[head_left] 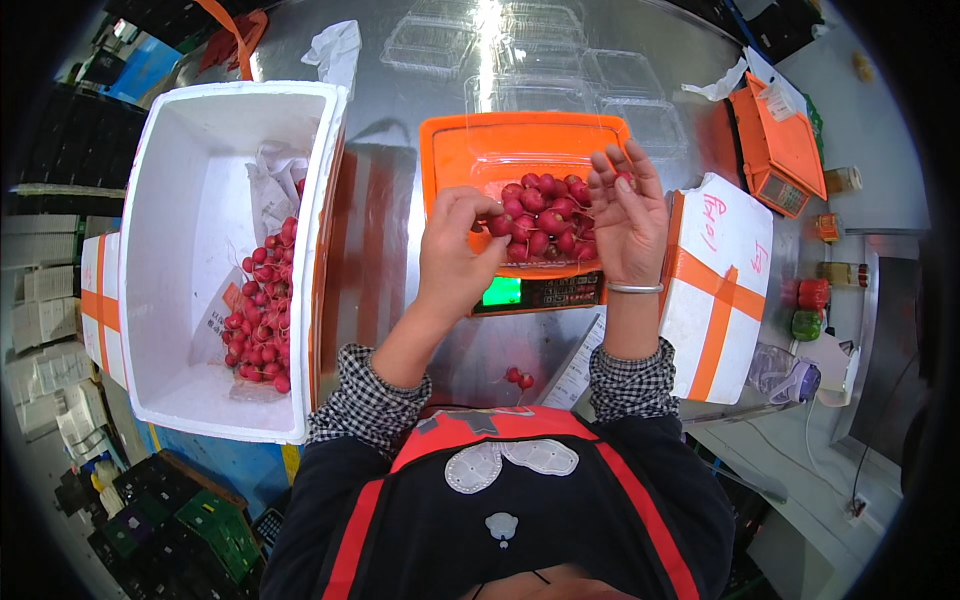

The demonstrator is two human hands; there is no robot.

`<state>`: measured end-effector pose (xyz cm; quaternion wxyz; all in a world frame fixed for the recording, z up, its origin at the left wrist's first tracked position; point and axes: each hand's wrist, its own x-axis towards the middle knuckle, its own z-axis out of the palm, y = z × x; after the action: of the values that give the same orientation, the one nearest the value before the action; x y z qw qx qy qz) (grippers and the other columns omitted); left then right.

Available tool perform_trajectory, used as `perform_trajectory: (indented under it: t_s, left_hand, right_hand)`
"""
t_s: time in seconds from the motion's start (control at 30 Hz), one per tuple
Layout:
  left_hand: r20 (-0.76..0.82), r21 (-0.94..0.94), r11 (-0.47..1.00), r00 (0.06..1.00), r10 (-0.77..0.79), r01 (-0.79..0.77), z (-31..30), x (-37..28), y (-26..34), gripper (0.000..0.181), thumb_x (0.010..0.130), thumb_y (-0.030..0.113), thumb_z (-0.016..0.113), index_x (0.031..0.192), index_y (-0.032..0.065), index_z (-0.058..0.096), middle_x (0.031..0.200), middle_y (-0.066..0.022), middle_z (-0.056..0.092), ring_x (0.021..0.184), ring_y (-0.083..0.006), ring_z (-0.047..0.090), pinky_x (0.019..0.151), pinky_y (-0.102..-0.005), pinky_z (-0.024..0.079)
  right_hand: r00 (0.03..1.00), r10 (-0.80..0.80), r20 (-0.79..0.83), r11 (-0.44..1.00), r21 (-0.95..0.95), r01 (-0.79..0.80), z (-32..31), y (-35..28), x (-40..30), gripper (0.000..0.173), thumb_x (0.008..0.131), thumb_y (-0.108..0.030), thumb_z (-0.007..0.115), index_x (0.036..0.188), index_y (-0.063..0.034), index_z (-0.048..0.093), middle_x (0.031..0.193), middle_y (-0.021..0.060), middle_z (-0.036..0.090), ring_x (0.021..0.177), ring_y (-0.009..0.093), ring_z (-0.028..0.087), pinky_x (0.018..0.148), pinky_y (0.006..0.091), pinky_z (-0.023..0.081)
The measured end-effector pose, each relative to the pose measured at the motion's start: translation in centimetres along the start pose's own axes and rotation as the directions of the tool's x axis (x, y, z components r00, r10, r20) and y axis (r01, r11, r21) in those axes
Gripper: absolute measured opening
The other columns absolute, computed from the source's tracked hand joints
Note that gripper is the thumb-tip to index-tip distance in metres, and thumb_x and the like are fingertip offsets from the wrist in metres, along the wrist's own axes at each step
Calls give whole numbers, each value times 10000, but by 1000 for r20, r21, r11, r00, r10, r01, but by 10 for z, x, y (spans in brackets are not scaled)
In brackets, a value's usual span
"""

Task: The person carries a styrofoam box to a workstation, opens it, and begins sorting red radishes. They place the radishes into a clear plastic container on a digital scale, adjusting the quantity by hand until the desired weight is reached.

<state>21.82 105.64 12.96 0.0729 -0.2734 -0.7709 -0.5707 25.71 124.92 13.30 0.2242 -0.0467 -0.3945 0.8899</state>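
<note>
Red radishes (551,221) fill a clear plastic container on the orange tray (450,150) of a digital scale (540,292), whose display glows green. At the container's left edge, my left hand (461,240) pinches one radish between thumb and fingers. My right hand (634,221), palm turned inward at the right edge, holds another radish (625,181) against its fingers with the thumb. Two loose radishes (519,377) lie on the metal table near my apron. On the left, a white foam box (217,157) holds a heap of radishes (262,322) and some paper.
Clear plastic containers (525,71) stand behind the scale. A lidded foam box (720,300) with orange tape is at right, beyond a strip of printed labels (574,367). Farther right are a second orange scale (784,142) and a water bottle (784,375).
</note>
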Motion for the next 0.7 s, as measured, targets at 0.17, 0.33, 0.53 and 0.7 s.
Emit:
perform_trajectory:
  t_s: [0.17,0.33,0.53,0.7]
  left_hand:
    - [18,59,997,999,-42,41,-4,-3,3,310,638,-91,688,893,17,550,950,-106,493,802,-203,573,701,-295,505]
    - [24,78,996,999,-32,30,-3,-4,5,322,627,-88,698,886,21,543,937,-104,492,776,-203,558,691,-291,498]
    - [-14,-76,996,998,-54,52,1,-9,-8,346,620,-90,702,902,23,537,918,-101,503,795,-202,563,701,-290,499]
    - [-16,-84,995,999,-52,51,0,-10,-6,348,622,-96,700,914,16,546,945,-104,501,825,-199,573,734,-280,508]
  right_hand:
    - [995,21,-98,994,-107,-31,-4,-17,0,327,936,-38,450,1258,16,464,1224,118,519,1155,211,498,976,355,432]
    - [995,94,-17,989,-115,-95,-7,-22,-2,385,942,-42,421,1321,26,399,1317,160,444,1242,268,438,1047,374,385]
    - [1000,-4,-15,939,-343,-2,0,-22,-11,445,883,62,480,1319,37,390,1289,187,479,1221,278,470,1034,361,404]
    - [999,-48,14,913,-406,50,0,-20,-14,469,844,92,529,1295,42,409,1251,182,513,1201,266,490,1031,355,404]
